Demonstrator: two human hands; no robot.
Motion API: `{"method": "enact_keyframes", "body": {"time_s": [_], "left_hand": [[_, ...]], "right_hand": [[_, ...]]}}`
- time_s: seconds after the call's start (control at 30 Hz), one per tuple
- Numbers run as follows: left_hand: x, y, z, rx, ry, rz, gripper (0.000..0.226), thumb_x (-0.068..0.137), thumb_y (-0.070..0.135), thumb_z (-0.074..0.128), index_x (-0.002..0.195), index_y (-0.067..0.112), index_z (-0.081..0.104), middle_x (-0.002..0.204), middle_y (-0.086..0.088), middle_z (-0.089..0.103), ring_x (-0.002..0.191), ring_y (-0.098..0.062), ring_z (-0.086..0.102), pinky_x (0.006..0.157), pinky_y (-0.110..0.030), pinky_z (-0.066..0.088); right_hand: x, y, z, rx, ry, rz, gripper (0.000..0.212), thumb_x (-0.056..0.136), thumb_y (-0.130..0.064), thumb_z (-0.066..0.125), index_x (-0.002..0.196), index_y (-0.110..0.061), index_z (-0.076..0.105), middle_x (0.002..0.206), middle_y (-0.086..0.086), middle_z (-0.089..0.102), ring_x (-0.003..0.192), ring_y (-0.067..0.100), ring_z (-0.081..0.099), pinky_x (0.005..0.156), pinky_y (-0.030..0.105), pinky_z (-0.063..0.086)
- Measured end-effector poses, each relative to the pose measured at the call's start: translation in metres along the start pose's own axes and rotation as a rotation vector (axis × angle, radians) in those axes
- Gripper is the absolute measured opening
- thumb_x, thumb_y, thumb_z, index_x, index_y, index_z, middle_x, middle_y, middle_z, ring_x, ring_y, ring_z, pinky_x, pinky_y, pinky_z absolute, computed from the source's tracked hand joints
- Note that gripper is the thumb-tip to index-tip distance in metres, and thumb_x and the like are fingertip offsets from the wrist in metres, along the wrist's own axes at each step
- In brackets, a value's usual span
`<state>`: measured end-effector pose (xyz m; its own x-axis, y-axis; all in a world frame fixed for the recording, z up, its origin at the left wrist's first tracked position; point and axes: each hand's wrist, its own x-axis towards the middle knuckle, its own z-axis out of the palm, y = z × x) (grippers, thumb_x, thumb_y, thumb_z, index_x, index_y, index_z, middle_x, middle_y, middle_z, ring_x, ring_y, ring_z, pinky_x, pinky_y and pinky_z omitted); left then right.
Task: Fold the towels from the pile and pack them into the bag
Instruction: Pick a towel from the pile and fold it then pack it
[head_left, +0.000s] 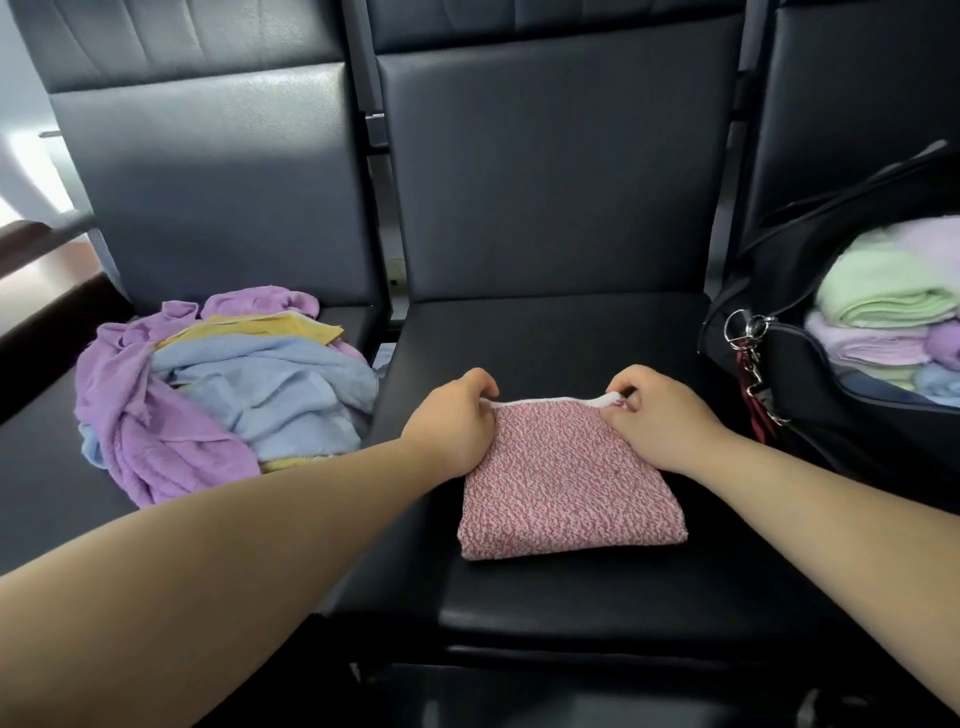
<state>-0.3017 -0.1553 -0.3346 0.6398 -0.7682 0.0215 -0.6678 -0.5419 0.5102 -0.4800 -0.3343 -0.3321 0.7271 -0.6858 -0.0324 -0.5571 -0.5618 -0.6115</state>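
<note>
dark seats, one pink towel between two hands

three dark padded seats stand side by side and fill the view, with their backs upright behind. on the middle seat (550, 338) lies a pink and white speckled towel (563, 488), folded to a thick rectangle, flat on the cushion near the front edge. the left hand (457, 423) pinches the far left corner of this towel with curled fingers, and the right hand (662, 415) pinches the far right corner in the same way. between them the white far edge of the towel is a little lifted. both forearms reach in from the bottom of the view.

on the left seat (47, 467) sits the pile (223, 395) of unfolded towels, purple, light blue and yellow, all crumpled together, apart from the pink towel. at the right a black bag (810, 395) lies open. inside it folded towels make a stack: a green one (883, 296) on top, pale purple ones below, and a bit of light blue at the bottom. a metal ring with a clip (745, 332) hangs at the left end of the bag, and a red strap (753, 410) hangs under it.
</note>
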Motion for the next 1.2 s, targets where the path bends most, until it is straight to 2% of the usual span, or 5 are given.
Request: {"method": "enact_keyframes", "body": {"time_s": [0.2,0.4,0.67,0.8,1.2], "left_hand": [[-0.007,0.001,-0.009,0.242,0.156,0.236,0.028,0.093,0.019,0.057,0.12,0.025,0.061,0.11,0.002,0.053,0.105,-0.022,0.051,0.084,-0.038,0.046],[-0.046,0.003,-0.01,0.067,-0.208,0.552,0.035,0.098,0.032,0.061,0.133,0.025,0.062,0.124,0.009,0.062,0.114,-0.005,0.055,0.104,-0.021,0.041],[-0.05,-0.009,-0.002,-0.03,-0.193,0.517,0.046,0.093,0.027,0.07,0.138,0.028,0.06,0.126,0.015,0.055,0.119,-0.001,0.051,0.108,-0.019,0.036],[-0.063,-0.004,-0.002,0.048,-0.042,0.55,0.039,0.085,0.019,0.077,0.122,0.032,0.069,0.104,0.021,0.05,0.103,-0.002,0.048,0.097,-0.018,0.039],[-0.094,-0.003,-0.01,0.082,-0.245,0.496,0.081,0.074,0.062,0.067,0.147,0.034,0.045,0.133,0.019,0.053,0.124,0.0,0.045,0.111,-0.02,0.033]], "right_hand": [[0.002,-0.001,0.003,0.009,0.02,0.005,0.01,0.092,-0.034,0.068,0.097,-0.032,0.059,0.076,-0.007,0.067,0.074,0.011,0.063,0.069,0.036,0.051],[-0.007,-0.004,-0.002,-0.071,0.13,-0.137,0.019,0.089,-0.025,0.072,0.104,-0.03,0.062,0.095,-0.01,0.059,0.082,0.004,0.056,0.073,0.03,0.048],[-0.068,-0.016,-0.016,-0.146,-0.345,-0.427,0.027,0.091,-0.041,0.07,0.115,-0.041,0.06,0.1,-0.025,0.061,0.097,-0.004,0.059,0.085,0.01,0.043],[-0.081,-0.008,-0.019,-0.258,-0.331,-0.483,0.061,0.08,-0.06,0.075,0.133,-0.04,0.053,0.118,-0.027,0.059,0.111,-0.007,0.054,0.1,0.011,0.039],[-0.088,-0.001,-0.012,-0.28,-0.209,-0.483,0.035,0.091,-0.041,0.068,0.125,-0.044,0.059,0.121,-0.016,0.069,0.113,0.007,0.061,0.102,0.033,0.046]]}}
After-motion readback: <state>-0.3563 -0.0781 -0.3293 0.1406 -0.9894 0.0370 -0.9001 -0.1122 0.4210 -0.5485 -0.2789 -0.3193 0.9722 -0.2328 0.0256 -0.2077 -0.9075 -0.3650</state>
